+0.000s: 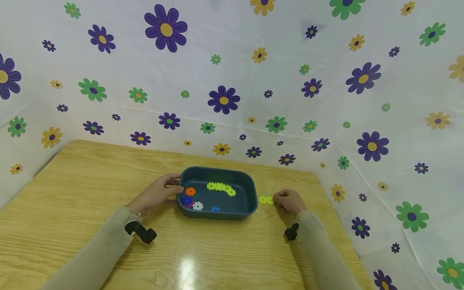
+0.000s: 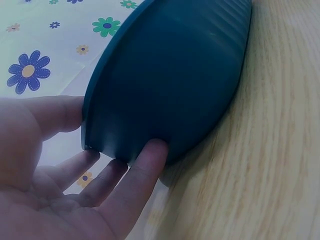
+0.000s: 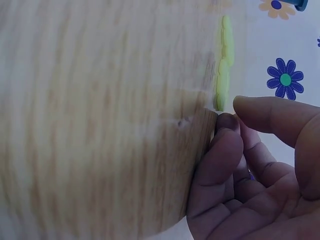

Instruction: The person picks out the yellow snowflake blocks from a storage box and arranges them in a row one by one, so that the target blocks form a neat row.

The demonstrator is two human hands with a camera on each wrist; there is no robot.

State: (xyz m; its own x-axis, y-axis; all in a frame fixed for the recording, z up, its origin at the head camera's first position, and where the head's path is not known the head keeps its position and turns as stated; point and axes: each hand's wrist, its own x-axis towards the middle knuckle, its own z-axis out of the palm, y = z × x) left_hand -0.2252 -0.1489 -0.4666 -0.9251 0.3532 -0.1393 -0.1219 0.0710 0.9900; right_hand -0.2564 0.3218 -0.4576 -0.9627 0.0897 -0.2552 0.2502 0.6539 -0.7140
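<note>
My left hand (image 1: pixel 156 194) grips the left end of a dark teal plastic tub (image 1: pixel 221 215), thumb at the rim and fingertips on the outer wall (image 2: pixel 165 85). A curved chain of yellow-green snowflake discs (image 1: pixel 219 186) lies inside, with an orange disc (image 1: pixel 190 191), a purple disc (image 1: pixel 187 201), a white disc (image 1: pixel 197 206) and a blue disc (image 1: pixel 215 209). Right of the tub, my right hand (image 1: pixel 288 200) has its thumb and index finger at the near end of a short yellow-green disc chain (image 1: pixel 266 199), seen edge-on in the right wrist view. The fingers partly hide that end.
The tub stands on a wood-grain table (image 1: pixel 203 249). White sheeting with printed flowers (image 1: pixel 195 80) hangs behind the table and along its sides. A black wrist mount (image 1: pixel 140 231) sits at the left cuff, another black mount (image 1: pixel 291 232) at the right.
</note>
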